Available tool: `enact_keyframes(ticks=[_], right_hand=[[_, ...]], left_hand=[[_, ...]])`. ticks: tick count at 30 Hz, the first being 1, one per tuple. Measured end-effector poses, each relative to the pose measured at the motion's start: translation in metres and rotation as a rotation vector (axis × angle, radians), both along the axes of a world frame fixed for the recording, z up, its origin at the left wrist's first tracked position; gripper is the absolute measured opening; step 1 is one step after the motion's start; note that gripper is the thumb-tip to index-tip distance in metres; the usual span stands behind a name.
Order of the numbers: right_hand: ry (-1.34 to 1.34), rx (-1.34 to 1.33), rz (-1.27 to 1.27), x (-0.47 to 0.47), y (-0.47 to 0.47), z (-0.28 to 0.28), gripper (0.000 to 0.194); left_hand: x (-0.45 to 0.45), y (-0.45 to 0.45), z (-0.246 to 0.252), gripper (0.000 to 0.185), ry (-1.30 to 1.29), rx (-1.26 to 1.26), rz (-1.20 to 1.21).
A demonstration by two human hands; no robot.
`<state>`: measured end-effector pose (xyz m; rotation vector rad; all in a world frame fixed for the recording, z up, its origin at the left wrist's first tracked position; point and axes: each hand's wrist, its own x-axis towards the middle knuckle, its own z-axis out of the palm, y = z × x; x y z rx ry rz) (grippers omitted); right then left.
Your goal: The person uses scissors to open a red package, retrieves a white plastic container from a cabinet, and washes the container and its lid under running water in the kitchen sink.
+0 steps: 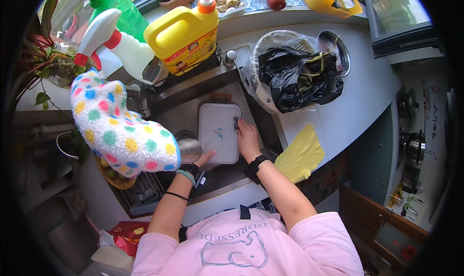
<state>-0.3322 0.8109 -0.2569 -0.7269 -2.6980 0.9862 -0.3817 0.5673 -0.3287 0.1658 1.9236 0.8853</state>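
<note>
A pale rectangular plastic container or lid (219,131) lies in the metal sink (188,107), with a small blue mark on its face. At its right edge, my right hand (248,136) holds a small dark scrubbing pad (236,123). My left hand (206,157) is at the container's lower left edge, with the thumb seen on it; the other fingers are hidden. Beside that hand is a round metal bowl or cup (189,149), close to the drain. A small brown-orange object (220,97) shows behind the container's far edge.
A dotted fluffy cloth (119,131) hangs over the faucet at left. Behind the sink stand a yellow pump jug (185,36) and a white spray bottle (127,51). At right are a basket with a black plastic bag (301,80) and a yellow cloth (302,154) at the counter edge.
</note>
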Motion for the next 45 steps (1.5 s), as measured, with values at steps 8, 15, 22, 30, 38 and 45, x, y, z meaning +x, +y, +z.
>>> enact_keyframes(ticks=[8, 15, 22, 30, 38, 45], right_hand=[[-0.085, -0.024, -0.041, -0.006, -0.017, -0.011, 0.035], [-0.305, -0.086, 0.226, 0.03, -0.035, 0.012, 0.026], [0.047, 0.152, 0.649, -0.048, -0.052, -0.012, 0.037], [-0.368, -0.096, 0.291, 0.035, -0.064, 0.005, 0.053], [-0.281, -0.024, 0.291, -0.005, -0.067, 0.001, 0.042], [-0.312, 0.403, 0.496, 0.026, -0.083, 0.017, 0.043]], left_hand=[[0.0, 0.004, 0.002, 0.07, 0.14, -0.141, -0.026], [0.026, 0.018, 0.047, 0.061, -0.104, -0.094, 0.453], [-0.006, 0.001, 0.078, 0.081, -0.339, -0.208, -0.245], [-0.013, -0.008, 0.091, 0.155, 0.677, -0.354, -0.658], [-0.015, -0.011, 0.068, 0.162, 0.61, -0.284, -0.641], [-0.017, -0.011, 0.066, 0.162, 0.591, -0.182, -0.587]])
